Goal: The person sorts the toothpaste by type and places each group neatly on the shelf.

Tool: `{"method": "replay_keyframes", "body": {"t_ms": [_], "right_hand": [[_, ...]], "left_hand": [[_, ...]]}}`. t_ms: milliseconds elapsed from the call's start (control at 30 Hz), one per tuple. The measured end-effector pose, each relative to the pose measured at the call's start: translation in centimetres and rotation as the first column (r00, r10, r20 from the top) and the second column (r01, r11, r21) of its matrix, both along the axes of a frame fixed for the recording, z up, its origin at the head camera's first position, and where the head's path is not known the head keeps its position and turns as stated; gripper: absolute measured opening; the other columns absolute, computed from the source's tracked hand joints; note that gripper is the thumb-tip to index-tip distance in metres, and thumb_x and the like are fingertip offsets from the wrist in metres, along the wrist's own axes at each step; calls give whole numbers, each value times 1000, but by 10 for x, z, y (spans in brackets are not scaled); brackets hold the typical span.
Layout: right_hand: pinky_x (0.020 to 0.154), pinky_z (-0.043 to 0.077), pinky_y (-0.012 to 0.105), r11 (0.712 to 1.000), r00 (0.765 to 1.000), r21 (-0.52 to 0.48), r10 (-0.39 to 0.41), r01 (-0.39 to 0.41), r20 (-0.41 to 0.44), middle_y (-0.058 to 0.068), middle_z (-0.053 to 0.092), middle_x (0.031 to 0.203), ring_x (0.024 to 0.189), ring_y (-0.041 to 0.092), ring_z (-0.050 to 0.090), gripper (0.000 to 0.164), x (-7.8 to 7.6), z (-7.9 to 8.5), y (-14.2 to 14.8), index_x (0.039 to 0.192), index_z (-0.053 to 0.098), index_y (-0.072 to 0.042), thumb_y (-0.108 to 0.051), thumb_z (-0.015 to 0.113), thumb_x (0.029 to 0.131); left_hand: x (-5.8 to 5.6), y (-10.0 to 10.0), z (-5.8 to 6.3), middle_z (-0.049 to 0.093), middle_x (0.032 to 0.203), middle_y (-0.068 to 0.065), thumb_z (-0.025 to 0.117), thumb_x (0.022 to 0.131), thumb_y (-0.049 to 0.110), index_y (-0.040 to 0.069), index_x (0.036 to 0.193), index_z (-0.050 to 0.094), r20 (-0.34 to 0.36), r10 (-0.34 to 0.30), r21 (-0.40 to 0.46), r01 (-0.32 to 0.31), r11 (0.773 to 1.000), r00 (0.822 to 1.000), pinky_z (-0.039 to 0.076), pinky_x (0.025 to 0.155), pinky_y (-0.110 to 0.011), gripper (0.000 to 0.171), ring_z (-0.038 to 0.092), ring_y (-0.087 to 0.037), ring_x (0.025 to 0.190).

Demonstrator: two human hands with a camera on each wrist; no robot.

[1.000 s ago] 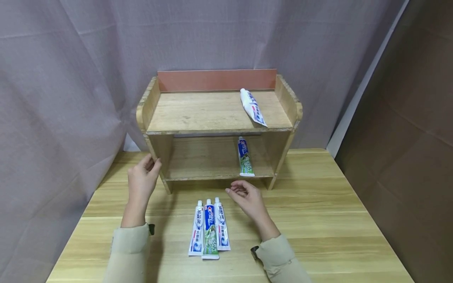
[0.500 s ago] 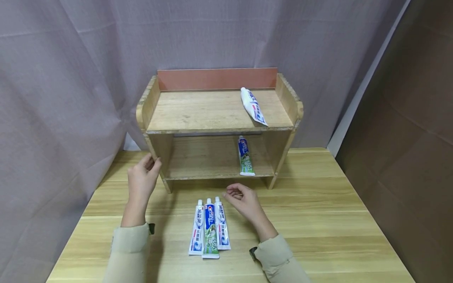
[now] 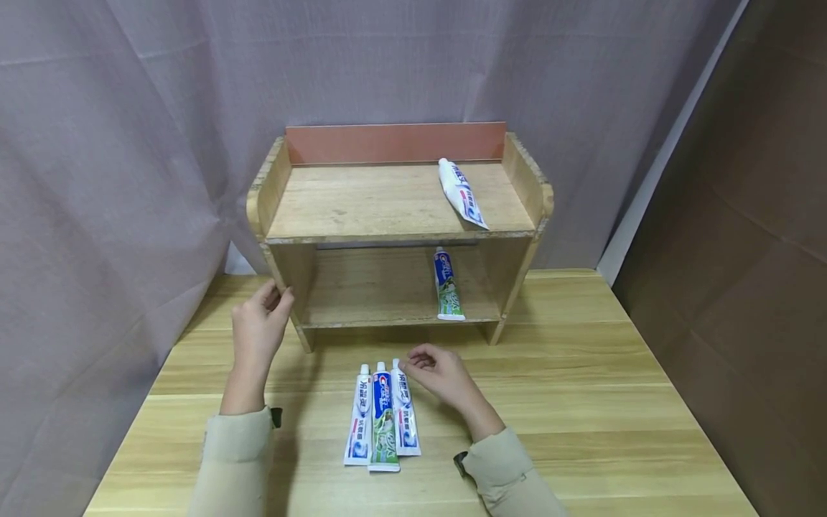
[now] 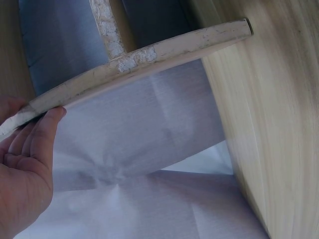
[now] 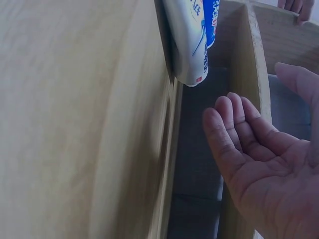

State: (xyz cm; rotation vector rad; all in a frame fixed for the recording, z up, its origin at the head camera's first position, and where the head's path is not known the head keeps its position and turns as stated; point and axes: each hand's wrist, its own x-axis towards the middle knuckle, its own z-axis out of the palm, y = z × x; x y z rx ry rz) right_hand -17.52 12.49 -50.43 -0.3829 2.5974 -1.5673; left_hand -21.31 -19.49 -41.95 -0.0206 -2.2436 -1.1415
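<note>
My left hand [image 3: 258, 327] pinches the front edge of the left side panel of a small wooden shelf [image 3: 355, 205]; in the left wrist view, thumb and fingers [image 4: 42, 137] lie on opposite faces of that panel. Over the table my right hand [image 3: 442, 377] hovers with loosely bent fingers and an empty palm, by the cap end of a white toothpaste tube [image 3: 406, 424]. Left of that tube lie a blue-and-green toothpaste tube [image 3: 384, 416] and another white one [image 3: 359, 424], side by side. In the right wrist view, the nearest white tube [image 5: 187, 45] sits just beyond my fingertips.
On the upper shelf board rests a white toothpaste tube [image 3: 461, 195], slanted, its flat end at the front edge. A blue-and-green tube [image 3: 447, 283] lies on the lower board, towards the right. Grey cloth [image 3: 388, 64] hangs behind, and a brown panel [image 3: 730, 237] stands at right.
My right hand has moved down and left, from near the lower board's front edge to the cap of the right-hand white tube. The left hand keeps its place on the shelf panel.
</note>
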Motion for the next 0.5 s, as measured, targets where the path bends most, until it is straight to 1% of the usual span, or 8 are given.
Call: {"method": "replay_keyframes", "body": {"t_ms": [200, 300, 500], "right_hand": [[81, 59, 24, 1000, 1000, 25, 13, -13, 11, 0, 70, 98, 90, 16, 66, 43, 0, -2, -1, 113, 69, -4, -39, 76, 88], [82, 60, 25, 999, 1000, 47, 22, -22, 7, 0, 70, 98, 90, 16, 66, 41, 0, -3, -2, 111, 70, -5, -38, 76, 89], [78, 59, 25, 995, 998, 87, 46, -49, 34, -1, 69, 93, 86, 14, 65, 38, 0, -6, -4, 110, 71, -3, -35, 76, 89]], "left_hand": [[0, 0, 0, 73, 103, -22, 68, 94, 14, 1, 112, 74, -2, 4, -2, -4, 1000, 1000, 62, 80, -42, 22, 73, -36, 94], [0, 0, 0, 73, 103, -22, 68, 94, 13, 1, 112, 74, -5, 4, -1, -4, 1000, 1000, 62, 80, -42, 22, 73, -36, 94], [0, 1, 0, 73, 103, -22, 67, 94, 14, 1, 113, 74, -4, 2, 1, -2, 1000, 1000, 62, 80, -40, 24, 74, -35, 94]]}}
